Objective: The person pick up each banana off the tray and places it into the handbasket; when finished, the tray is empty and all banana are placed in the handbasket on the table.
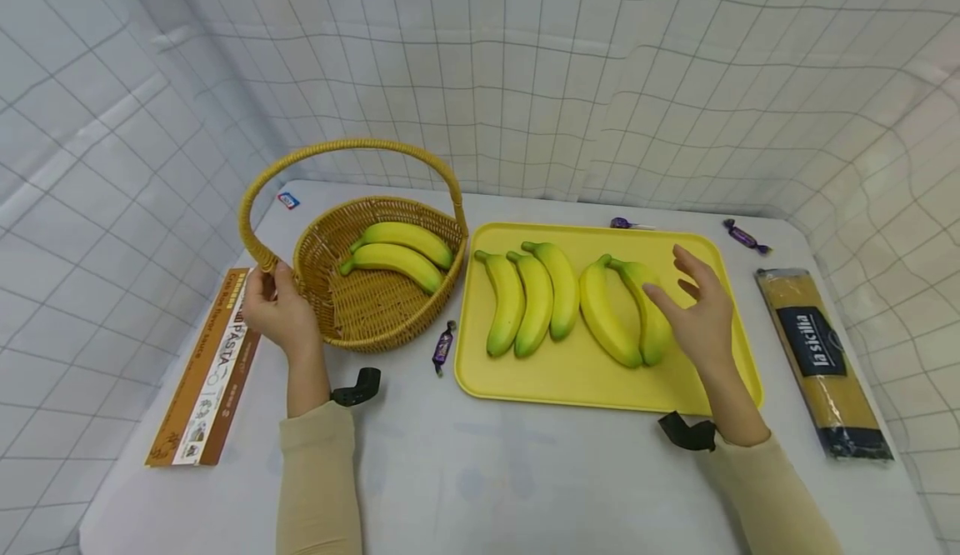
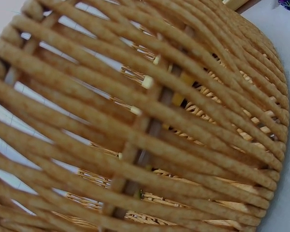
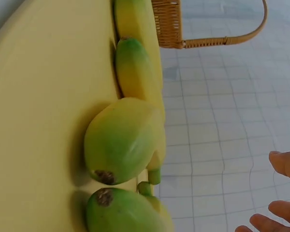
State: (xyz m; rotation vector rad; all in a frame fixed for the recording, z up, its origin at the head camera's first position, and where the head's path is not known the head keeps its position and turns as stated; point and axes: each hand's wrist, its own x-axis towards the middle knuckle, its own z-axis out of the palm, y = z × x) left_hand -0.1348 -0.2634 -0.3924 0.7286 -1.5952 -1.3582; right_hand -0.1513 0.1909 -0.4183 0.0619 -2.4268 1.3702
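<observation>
The left sleeve (image 1: 318, 488) and right sleeve (image 1: 776, 497) lie nearest in the head view, entering from seven and five o'clock over the white worktop (image 1: 480, 472). The left grip (image 1: 281, 313) pinches the foot of the arched handle (image 1: 352, 145) at the basket's (image 1: 390, 340) eight o'clock; an uneven pull there could tip the basket and roll its two bananas (image 1: 393, 263). The right grip (image 1: 705, 322) is well spread and holds nothing, at three o'clock of the five bananas (image 1: 534, 305) on the yellow tray (image 1: 540, 380). The rightmost two lie close together, so grabbing the outer one could shove its neighbour. The left forearm points nearly to twelve o'clock, the right to eleven.

In the left wrist view the basket's weave fills the foreground; fingers are out of sight, so I cannot tell the grip from here.

In the right wrist view the green banana tips loom closest, around seven o'clock. The fingers (image 3: 286, 165) show at four o'clock, parted and clear of the fruit; closing too high could just brush it
</observation>
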